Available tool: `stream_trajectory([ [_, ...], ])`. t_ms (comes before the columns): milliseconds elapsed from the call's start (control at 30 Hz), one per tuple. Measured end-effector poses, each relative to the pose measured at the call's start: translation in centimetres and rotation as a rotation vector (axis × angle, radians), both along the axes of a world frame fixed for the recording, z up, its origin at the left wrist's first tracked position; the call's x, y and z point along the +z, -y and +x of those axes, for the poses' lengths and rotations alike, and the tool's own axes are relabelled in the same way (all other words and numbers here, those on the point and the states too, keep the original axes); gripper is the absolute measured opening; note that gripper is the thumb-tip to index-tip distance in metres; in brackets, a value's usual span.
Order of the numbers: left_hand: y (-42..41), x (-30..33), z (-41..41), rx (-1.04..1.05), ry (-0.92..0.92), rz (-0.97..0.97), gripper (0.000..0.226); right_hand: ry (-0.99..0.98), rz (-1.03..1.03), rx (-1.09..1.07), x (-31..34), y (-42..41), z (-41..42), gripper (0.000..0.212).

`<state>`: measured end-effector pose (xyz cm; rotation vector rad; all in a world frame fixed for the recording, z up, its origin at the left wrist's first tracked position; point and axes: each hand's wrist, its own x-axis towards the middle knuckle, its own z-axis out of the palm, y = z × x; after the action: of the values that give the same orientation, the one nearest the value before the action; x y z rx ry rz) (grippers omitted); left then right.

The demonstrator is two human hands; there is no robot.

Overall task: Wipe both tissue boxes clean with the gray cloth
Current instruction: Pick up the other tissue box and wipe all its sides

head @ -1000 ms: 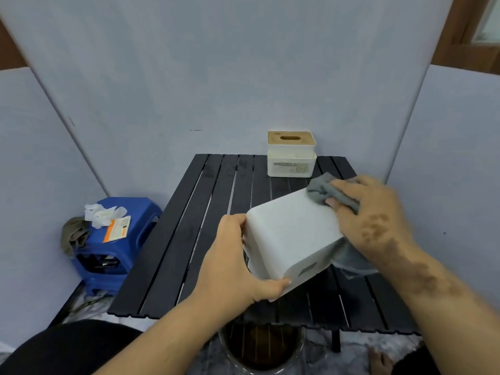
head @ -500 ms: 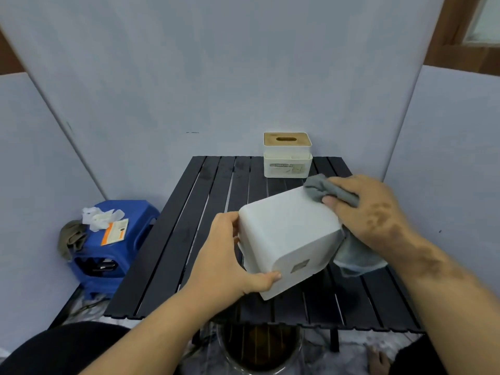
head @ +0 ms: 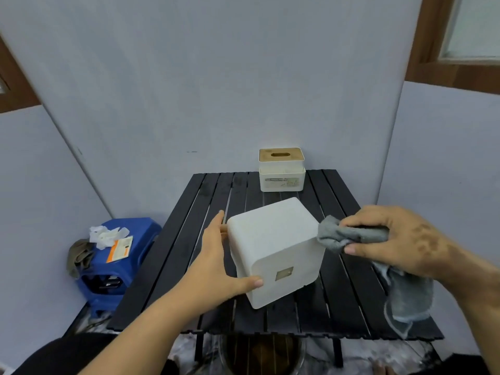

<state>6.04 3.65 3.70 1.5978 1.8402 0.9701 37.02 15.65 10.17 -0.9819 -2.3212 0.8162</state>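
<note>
A smooth, round-cornered white plastic tissue box (head: 273, 250), tilted above the black slatted table (head: 173, 266), is gripped by the left hand (head: 216, 263). The right hand (head: 400, 239) pinches the bunched, nubby gray cloth (head: 341, 235), now off the box's top at its right edge. A wood-lidded second tissue box (head: 282, 170) stands behind.

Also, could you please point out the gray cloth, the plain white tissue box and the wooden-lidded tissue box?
gray cloth (head: 341, 235): head view, bunched end beside the fingers.
plain white tissue box (head: 270, 231): head view, upward-facing side.
wooden-lidded white tissue box (head: 281, 182): head view, front wall.
</note>
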Motion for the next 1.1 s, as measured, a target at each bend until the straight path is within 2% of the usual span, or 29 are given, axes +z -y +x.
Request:
stream_trajectory([
  [100,0.0,2.7,0.8,-0.029,-0.141,0.058,0.147,0.025,-0.003,-0.02,0.5,0.0,1.7,0.032],
  [267,-3.5,7.0,5.2,-0.175,-0.636,0.033,0.122,0.048,-0.031,-0.082,0.8,0.0,3.4,0.036],
  [400,-7.4,8.3,8.3,-0.306,-0.85,-0.008,0.111,0.055,-0.07,-0.061,0.7,-0.1,2.8,0.027],
  [500,-9.4,8.6,9.0,-0.308,-0.939,-0.058,0.106,0.079,-0.076,-0.05,0.0,-0.5,2.0,0.02],
  [633,-10.1,8.7,9.1,-0.298,-0.897,-0.063,0.089,0.093,-0.081,-0.066,-1.3,-1.2,1.3,0.019],
  [867,-6.9,10.7,6.6,-0.225,-0.651,0.054,0.104,0.063,-0.069,-0.085,-1.1,-1.3,1.6,0.019],
  [967,-5.2,10.0,4.6,-0.213,-0.505,0.076,0.105,0.004,-0.056,-0.082,-0.2,-0.7,2.1,0.02],
  [1100,-3.2,7.9,1.8,-0.221,-0.424,0.111,0.108,-0.028,-0.057,-0.092,0.6,0.1,2.4,0.024],
])
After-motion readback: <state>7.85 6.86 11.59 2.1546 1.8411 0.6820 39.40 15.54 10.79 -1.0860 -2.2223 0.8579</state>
